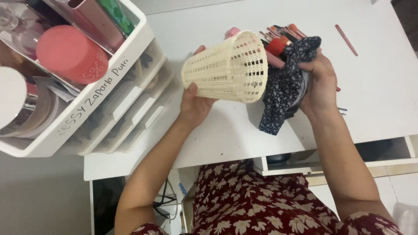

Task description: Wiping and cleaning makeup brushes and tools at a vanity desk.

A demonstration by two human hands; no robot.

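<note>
The left hand (pixel 193 102) clamped its fingers on a cream lattice basket (pixel 226 67), tipped sideways above the white counter (pixel 383 87). The right hand (pixel 320 82) gripped a dark floral cloth (pixel 283 87) bundled around pens (pixel 278 39). That loose bundle looked risky: pens could have slid out and scattered.

Bare forearms and hands, no rings or watch in view; dark red dress (pixel 261 204) with cream floral print

Left hand (pixel 194 101), right hand (pixel 321 82) clenched
</note>
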